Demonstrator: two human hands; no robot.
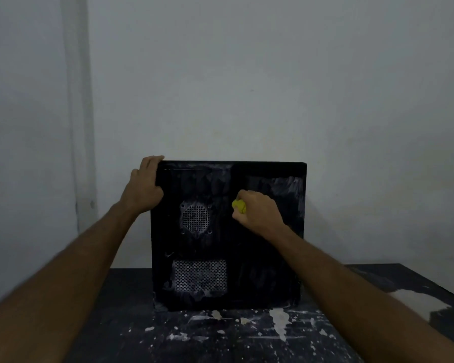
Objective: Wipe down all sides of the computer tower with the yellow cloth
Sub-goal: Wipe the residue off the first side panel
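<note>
paint-flecked dark table [247,336] up front, black computer tower [247,258] standing upright on it. left hand [144,187] grips its top left corner, right hand [257,212] is fisted round the bunched yellow cloth [239,206], pressed against the side panel's middle.

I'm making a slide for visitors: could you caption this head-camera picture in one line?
Left hand grips the dusty black computer tower's top corner while the right hand wipes its side with a bunched yellow cloth.

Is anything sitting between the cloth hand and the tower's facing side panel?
Nothing visible: the right hand presses the bunched yellow cloth directly on the black metal computer tower.
</note>
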